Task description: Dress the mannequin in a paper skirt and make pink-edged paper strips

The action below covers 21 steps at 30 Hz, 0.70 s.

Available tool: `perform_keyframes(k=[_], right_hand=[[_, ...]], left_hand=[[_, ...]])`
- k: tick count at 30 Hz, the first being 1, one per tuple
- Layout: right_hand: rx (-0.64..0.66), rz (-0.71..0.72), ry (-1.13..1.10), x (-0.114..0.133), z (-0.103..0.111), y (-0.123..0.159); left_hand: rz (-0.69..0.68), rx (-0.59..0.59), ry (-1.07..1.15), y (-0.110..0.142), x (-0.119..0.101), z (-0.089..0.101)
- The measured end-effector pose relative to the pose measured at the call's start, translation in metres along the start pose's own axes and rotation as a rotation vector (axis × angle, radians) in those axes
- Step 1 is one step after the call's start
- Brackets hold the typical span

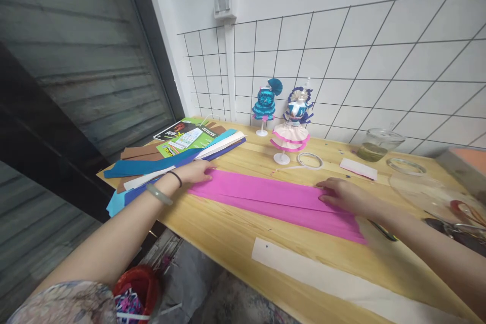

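Note:
A long pink strip of crepe-like paper [261, 190] lies across the wooden table, with a fold line running along it. My left hand [197, 171] rests at its left end, fingers stretched onto the paper's edge. Towards the right end, my right hand [341, 195] lies on the strip with its fingers apart and slightly bent. The dark tip of a tool, possibly a cutter [383, 231], shows beneath my right wrist. Closer to me is a long pale paper strip [304, 266], flat on the table.
Folded blue and white papers [178, 161] and booklets [186, 139] are at the left. Two paper-dressed doll stands [265, 104] [291, 134], a tape roll [310, 160] and a glass jar [375, 147] stand behind. Scissors [469, 210] lie right; a red bin [146, 283] is below.

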State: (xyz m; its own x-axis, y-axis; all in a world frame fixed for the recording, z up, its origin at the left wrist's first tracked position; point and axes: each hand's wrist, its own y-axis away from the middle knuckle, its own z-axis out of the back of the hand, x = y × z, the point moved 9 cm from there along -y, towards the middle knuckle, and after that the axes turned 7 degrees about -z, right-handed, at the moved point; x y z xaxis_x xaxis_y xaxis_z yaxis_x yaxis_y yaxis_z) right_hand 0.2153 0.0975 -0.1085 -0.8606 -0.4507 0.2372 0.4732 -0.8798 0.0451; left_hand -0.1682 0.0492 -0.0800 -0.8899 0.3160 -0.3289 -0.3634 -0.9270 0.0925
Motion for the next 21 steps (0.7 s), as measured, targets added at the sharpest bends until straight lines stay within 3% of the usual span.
perform_keyframes(k=[5, 8, 11, 15, 18, 21], right_hand=[[0.037, 0.063, 0.042, 0.01, -0.003, 0.009], [0.031, 0.029, -0.026, 0.011, 0.002, 0.02], [0.061, -0.054, -0.134, 0.01, 0.004, 0.032], [0.112, -0.116, -0.299, 0.019, 0.003, 0.038], [0.142, -0.145, -0.516, 0.035, -0.001, 0.031], [0.207, -0.243, -0.766, 0.051, -0.014, 0.02]], left_hand=[[-0.001, -0.045, -0.016, -0.022, 0.002, -0.007], [-0.006, -0.041, 0.025, -0.024, 0.003, -0.003], [-0.016, -0.017, 0.096, -0.017, 0.006, 0.012], [-0.026, -0.003, 0.198, -0.01, 0.016, 0.046], [0.03, -0.19, 0.274, -0.018, 0.032, 0.085], [0.081, -0.558, 0.236, -0.026, 0.04, 0.129]])
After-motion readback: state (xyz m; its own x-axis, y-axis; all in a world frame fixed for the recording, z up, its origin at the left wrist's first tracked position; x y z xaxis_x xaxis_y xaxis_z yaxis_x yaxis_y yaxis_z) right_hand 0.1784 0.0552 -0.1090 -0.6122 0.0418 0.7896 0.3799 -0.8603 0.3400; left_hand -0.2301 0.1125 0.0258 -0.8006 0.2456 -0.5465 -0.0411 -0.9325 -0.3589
